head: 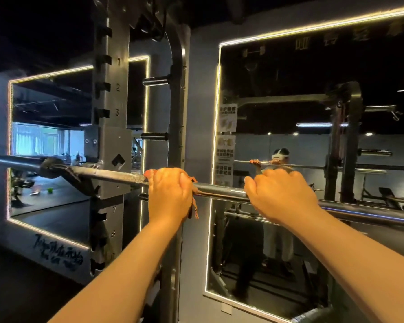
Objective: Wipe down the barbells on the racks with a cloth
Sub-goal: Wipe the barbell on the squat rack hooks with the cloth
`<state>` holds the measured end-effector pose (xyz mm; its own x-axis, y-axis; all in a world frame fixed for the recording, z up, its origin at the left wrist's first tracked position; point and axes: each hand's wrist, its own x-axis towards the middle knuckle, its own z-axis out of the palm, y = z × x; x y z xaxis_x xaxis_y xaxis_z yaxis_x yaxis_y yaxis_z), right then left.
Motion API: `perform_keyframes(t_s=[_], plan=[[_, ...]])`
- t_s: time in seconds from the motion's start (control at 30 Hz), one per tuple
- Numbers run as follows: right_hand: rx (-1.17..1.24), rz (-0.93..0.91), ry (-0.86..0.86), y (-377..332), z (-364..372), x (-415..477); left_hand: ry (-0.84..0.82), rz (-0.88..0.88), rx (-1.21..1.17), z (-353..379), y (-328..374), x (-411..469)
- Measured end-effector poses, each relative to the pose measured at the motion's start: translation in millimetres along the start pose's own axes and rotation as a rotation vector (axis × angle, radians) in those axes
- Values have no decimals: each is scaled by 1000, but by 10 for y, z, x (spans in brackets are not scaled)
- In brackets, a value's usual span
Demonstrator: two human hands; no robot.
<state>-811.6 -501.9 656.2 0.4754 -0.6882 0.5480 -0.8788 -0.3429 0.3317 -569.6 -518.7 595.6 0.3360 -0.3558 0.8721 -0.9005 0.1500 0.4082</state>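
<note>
Steel barbell (pixel 219 191) rests on the rack (pixel 112 136), passing in front of the mirror (pixel 289 101). My left hand (pixel 169 194) clenches the orange cloth (pixel 195 206) round the bar just right of the upright; my right hand (pixel 280 194) grips bare bar further right. Judgement: wiping is under way here, the stretch beneath and beyond my right hand likely outstanding, other racks unconfirmed.

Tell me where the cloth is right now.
Head view, left of centre: the orange cloth is held round the barbell under the left hand, just right of the rack upright.
</note>
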Motion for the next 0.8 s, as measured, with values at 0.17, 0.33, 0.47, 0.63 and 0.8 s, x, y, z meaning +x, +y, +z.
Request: perform_keyframes(t_s=[0.17,0.33,0.47,0.63,0.8], plan=[[-96,-23,49,-42,6,-47,36,-35,-56,148,442,-287],[-104,-7,105,-80,33,-82,-71,187,-79,65,474,-363],[-98,-30,126,-55,29,-123,-75,207,-21,-58,114,-105],[-111,-37,106,-67,28,-97,-32,-55,25,-18,79,52],[-33,41,30,-79,7,-77,-88,108,50,113,522,-257]])
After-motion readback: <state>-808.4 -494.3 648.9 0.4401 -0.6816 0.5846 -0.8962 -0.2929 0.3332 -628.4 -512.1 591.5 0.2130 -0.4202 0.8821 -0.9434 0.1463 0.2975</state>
